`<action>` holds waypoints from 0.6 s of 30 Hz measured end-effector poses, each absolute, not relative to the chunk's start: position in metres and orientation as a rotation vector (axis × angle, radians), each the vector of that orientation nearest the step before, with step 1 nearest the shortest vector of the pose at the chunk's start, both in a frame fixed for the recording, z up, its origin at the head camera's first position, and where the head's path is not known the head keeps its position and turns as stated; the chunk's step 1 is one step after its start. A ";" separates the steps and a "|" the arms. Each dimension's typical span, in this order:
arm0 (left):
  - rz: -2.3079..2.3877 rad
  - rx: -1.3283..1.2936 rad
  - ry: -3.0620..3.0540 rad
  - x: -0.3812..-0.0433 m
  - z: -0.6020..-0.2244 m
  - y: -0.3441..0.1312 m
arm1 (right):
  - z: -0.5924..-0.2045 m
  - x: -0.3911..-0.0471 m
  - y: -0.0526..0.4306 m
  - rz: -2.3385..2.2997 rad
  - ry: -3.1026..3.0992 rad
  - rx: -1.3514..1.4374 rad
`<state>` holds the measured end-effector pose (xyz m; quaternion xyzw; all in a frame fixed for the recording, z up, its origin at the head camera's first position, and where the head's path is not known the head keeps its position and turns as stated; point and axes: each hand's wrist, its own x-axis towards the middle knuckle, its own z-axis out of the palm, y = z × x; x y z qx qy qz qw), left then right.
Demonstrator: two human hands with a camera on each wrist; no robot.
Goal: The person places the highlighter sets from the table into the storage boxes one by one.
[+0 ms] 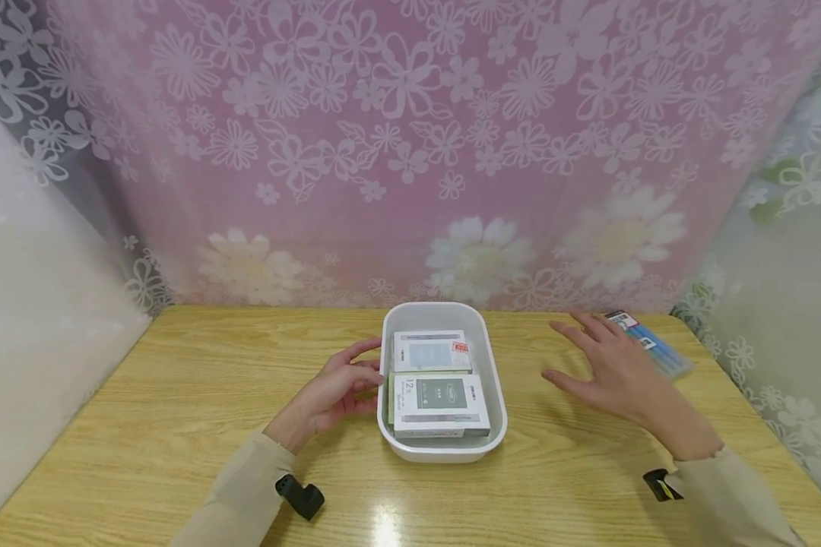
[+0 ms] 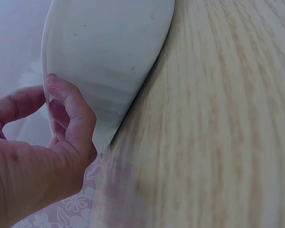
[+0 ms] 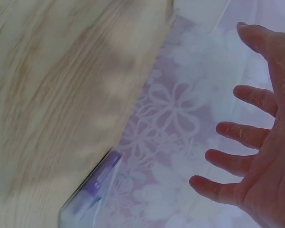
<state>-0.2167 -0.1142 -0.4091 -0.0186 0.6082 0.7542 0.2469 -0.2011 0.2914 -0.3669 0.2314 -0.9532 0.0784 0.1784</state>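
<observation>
A white plastic bin (image 1: 445, 456) stands on the wooden table with boxes inside. My left hand (image 1: 340, 389) pinches its left rim, the thumb at the edge and the fingers bent against the outer wall; the left wrist view shows this hand (image 2: 61, 128) on the bin wall (image 2: 104, 52). Inside, a white box with a dark green panel (image 1: 441, 405) lies nearest, and another white box with a pale blue panel (image 1: 429, 354) lies behind it. My right hand (image 1: 619, 372) hovers with fingers spread, holding nothing, overlapping a clear pack of blue pens (image 1: 657, 348).
The wooden table (image 1: 246, 357) ends at a pink flowered curtain (image 1: 383, 152) along the back. Pale flowered sheets hang at the left and right sides. The pen pack lies near the table's back right corner. A black camera mount (image 1: 301, 497) sits on my left wrist.
</observation>
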 end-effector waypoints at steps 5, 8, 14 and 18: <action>2.053 -0.040 1.666 -0.217 -0.410 -0.115 | -0.370 -0.204 0.304 0.169 -2.750 0.584; 2.052 -0.037 1.666 -0.217 -0.410 -0.116 | -0.373 -0.206 0.311 0.143 -2.803 0.518; 2.050 -0.038 1.666 -0.216 -0.408 -0.115 | -0.377 -0.214 0.324 0.077 -2.912 0.427; 2.047 -0.037 1.667 -0.217 -0.408 -0.114 | -0.378 -0.219 0.332 0.065 -2.976 0.358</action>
